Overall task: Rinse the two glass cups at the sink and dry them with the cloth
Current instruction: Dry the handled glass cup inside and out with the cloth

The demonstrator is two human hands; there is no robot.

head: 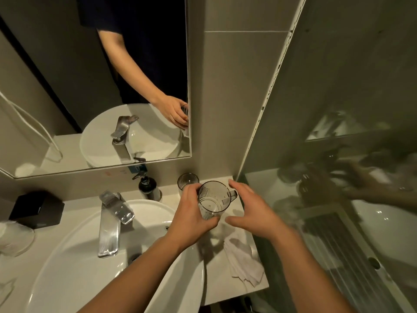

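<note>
Bathroom counter [79, 199] shot, pale stone top with a white sink [67, 256] and a chrome faucet [110, 222] on the left, and a mirror [67, 86] on the far wall. So the clear cup [214, 199], the one with the little handle, is up off the counter just right of the sink. The left hand [191, 211] is wrapped round its left side, fingers curled on the far wall and thumb on the near one. Mouth faces up, handle sticks out to the right.

The right hand [252, 211] is just beside it on the handle side, fingers spread and relaxed, holding nothing. It's a bit blurry, so can't tell if it touches the handle.

The second one, a dark ribbed cup [187, 179], stands on the counter just past the left hand's fingers, near the soap pump [149, 188]. The white cloth [242, 260] lies crumpled on the counter nearer than both hands, under the right wrist. A black box [36, 210] sits far left.
</note>
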